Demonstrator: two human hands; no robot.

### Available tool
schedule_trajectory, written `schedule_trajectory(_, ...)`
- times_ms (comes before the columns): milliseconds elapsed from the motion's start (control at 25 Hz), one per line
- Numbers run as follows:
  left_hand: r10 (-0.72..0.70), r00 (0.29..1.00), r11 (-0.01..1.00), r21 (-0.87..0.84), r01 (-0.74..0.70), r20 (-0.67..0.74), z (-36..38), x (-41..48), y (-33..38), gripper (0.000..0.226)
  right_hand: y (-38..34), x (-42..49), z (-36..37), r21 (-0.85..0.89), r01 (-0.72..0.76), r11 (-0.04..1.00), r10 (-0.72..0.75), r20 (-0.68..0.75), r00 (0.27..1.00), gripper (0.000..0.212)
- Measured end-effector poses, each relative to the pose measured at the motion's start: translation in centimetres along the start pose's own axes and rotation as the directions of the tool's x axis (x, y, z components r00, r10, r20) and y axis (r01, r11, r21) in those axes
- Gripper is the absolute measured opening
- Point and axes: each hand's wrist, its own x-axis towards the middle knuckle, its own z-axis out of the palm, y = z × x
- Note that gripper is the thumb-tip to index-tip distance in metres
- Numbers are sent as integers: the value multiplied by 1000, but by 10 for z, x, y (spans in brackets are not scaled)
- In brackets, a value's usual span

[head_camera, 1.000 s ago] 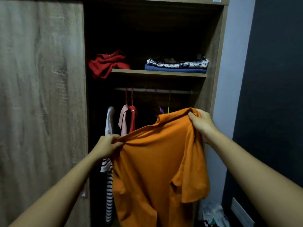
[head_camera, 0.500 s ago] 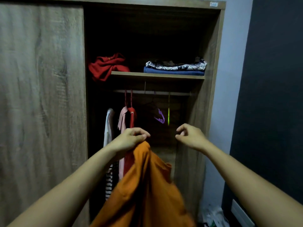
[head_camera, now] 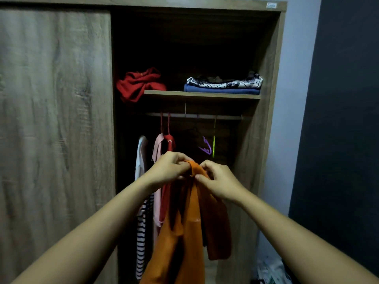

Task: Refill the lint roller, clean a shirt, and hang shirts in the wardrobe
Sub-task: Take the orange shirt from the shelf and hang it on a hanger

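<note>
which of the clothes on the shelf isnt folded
The red garment at the left end of the shelf: it lies bunched and droops over the edge, while the patterned cloth and the blue one are stacked flat at the right.

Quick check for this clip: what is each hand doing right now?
Left hand: closed, fingers pinching the top of the orange shirt.
Right hand: closed, fingers pinching the same bunched top of the shirt.

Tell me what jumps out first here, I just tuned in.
The bright orange shirt, pinched at its top by the left hand and right hand, hangs in front of the open wardrobe. Above left, a crumpled red garment spills over the shelf end; a bare purple hanger hangs from the rail just above the hands.
</note>
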Motion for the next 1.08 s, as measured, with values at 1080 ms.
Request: schedule_trajectory(1080,243,934,872,480,-92,-263,-22,-11,-2,22,24,-8,-72,-94,-380,920,340,-289,895,12)
